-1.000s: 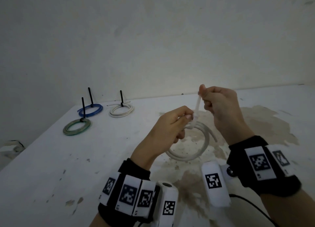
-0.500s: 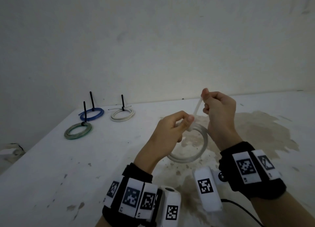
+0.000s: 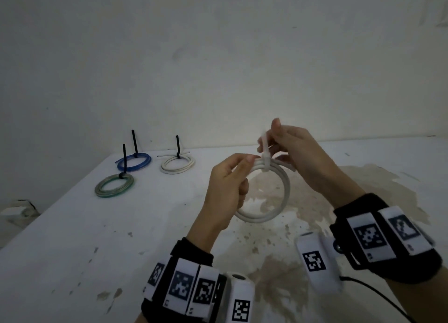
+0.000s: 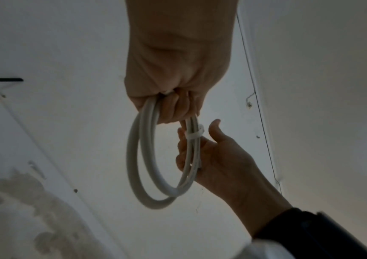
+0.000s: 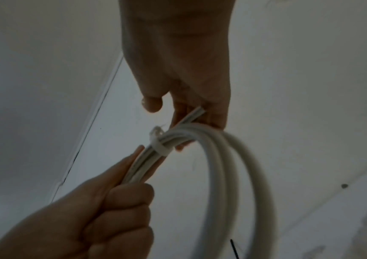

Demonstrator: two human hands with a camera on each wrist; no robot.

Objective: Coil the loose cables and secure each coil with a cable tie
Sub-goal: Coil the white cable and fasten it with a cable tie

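Observation:
A white cable coil hangs in the air above the table, with a pale cable tie cinched round its top. My left hand grips the coil just left of the tie, fingers curled round the strands. My right hand is just right of the tie. The tie's tail runs up into its curled fingers and the thumb is lifted. The right wrist view shows the tie band tight on the bundle, with the cable ends lying against my right fingers.
Three tied coils lie at the table's back left, each with a black tie tail standing up: blue, white and green. The white table has a brown stain under my hands. A wall stands close behind.
My right hand has dropped closer to the coil and the tie loop has drawn tight on the strands. The coil has tipped up to hang more upright from my left hand.

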